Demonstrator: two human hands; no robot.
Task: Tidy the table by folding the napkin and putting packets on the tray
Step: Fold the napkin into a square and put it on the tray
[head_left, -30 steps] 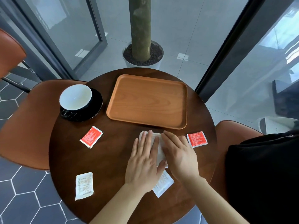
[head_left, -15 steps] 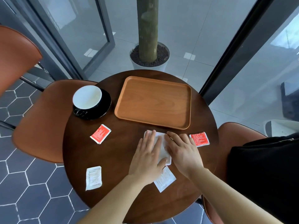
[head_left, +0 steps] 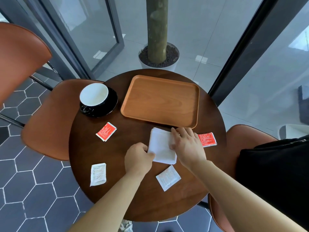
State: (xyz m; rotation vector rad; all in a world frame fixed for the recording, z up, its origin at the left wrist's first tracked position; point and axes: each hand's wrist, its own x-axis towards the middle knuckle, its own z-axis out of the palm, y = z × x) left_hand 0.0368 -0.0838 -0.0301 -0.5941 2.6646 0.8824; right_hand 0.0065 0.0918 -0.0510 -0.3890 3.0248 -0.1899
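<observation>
A folded white napkin (head_left: pixel 161 145) lies on the round dark table (head_left: pixel 120 154), just in front of the wooden tray (head_left: pixel 160 101). My left hand (head_left: pixel 138 159) pinches the napkin's near-left corner. My right hand (head_left: pixel 188 146) rests on its right edge, fingers spread and pressing down. One red packet (head_left: pixel 106 131) lies left of the napkin, another red packet (head_left: pixel 207 139) lies to the right, partly behind my right hand. A white packet (head_left: pixel 98 174) sits near the table's left front, and a second white packet (head_left: pixel 168 177) lies between my forearms.
A white cup on a black saucer (head_left: pixel 97 101) stands at the table's back left. Orange chairs (head_left: pixel 46 118) flank the table on both sides. A potted tree trunk (head_left: pixel 158 52) stands beyond the table by glass doors. A black bag (head_left: pixel 274 178) sits at right.
My left hand has come off the top of the napkin and now grips its near-left corner. My right hand has shifted to the napkin's right edge. The napkin's face is now uncovered.
</observation>
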